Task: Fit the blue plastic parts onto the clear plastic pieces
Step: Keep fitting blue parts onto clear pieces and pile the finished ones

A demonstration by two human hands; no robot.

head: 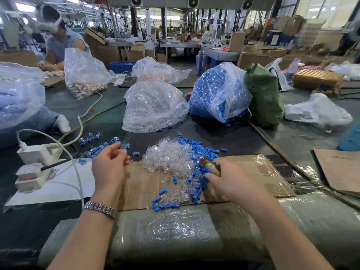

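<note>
A heap of clear plastic pieces [167,157] lies on a flat cardboard sheet [144,186], with loose blue plastic parts [196,148] strewn along its right side and front. Assembled clear-and-blue pieces [97,145] are scattered to the left. My left hand [109,164] hovers left of the heap, fingers curled around a clear piece with blue on it. My right hand [224,178] rests at the heap's right edge, gripping a small yellowish tool [211,166], its fingertips among the blue parts.
A bag of clear pieces [153,106] and a bag of blue parts [214,94] stand behind the heap. A white power strip [35,166] with cables lies at left. A green bag [265,94] stands at right. Another person [60,41] works at the far left.
</note>
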